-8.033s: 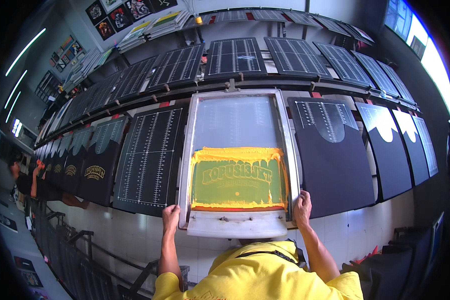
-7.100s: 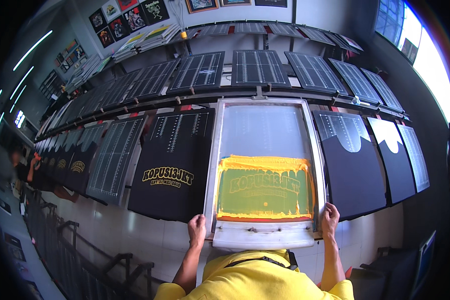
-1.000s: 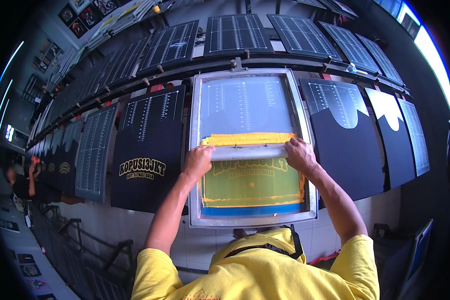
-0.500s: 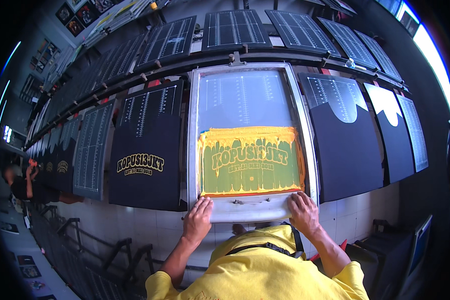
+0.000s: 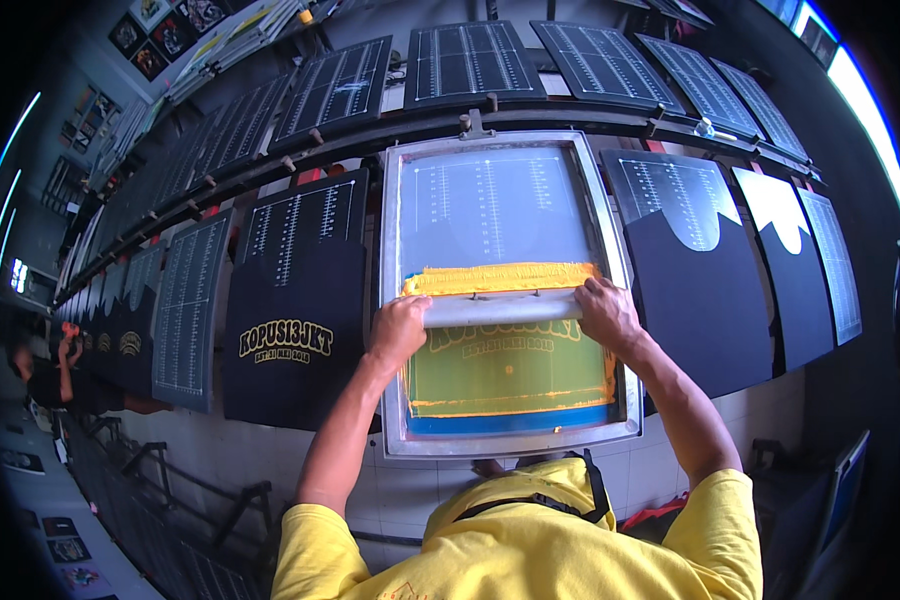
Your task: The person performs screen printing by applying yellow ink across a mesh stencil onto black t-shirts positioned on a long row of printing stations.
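A metal-framed printing screen point(image 5: 395, 300) lies on the long table in front of me. Across its middle sits a grey squeegee bar point(image 5: 505, 306), with a ridge of yellow ink point(image 5: 500, 277) along its far edge. My left hand point(image 5: 400, 330) grips the bar's left end and my right hand point(image 5: 605, 312) grips its right end. Behind the bar toward me the mesh shows a yellow-green printed design point(image 5: 510, 365).
Black shirts lie on boards along the table; the one to the left point(image 5: 290, 330) carries a yellow print, the one to the right point(image 5: 695, 290) is plain. More boards stand on the rack behind. Another person point(image 5: 55, 375) works at the far left.
Half a second ago both hands rested at the near edge of the frame; now they hold the squeegee at mid-screen, with the yellow ink pushed up toward the far side.
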{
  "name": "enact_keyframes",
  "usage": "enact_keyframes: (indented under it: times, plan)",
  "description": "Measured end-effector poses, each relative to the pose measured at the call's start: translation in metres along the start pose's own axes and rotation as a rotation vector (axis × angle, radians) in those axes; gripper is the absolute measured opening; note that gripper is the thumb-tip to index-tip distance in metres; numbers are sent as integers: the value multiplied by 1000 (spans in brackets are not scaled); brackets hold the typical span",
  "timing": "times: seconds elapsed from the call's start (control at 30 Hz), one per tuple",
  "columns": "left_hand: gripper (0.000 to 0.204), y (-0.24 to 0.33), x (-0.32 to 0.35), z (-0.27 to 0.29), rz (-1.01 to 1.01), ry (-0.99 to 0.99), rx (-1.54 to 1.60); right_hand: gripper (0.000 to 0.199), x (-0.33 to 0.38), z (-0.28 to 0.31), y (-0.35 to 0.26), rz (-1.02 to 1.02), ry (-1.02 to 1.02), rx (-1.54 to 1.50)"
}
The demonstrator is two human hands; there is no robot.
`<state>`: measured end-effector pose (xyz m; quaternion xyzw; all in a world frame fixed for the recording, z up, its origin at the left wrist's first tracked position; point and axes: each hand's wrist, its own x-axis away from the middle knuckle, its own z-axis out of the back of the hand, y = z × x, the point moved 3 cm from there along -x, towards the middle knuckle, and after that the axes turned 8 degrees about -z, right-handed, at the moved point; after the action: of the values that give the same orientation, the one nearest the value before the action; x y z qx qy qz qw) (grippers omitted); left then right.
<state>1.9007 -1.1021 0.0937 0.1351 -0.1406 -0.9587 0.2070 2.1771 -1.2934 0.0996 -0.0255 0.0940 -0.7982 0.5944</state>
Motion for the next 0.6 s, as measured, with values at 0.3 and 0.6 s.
enact_keyframes:
  times: [0.3,0.6]
  plan:
    - [39,32,43,11,27,-42,-47,18,47,11,-15,-19,97,-37]
    - [43,115,172,-3,20,12,-74,61,200,-5,-54,-41,-24,19]
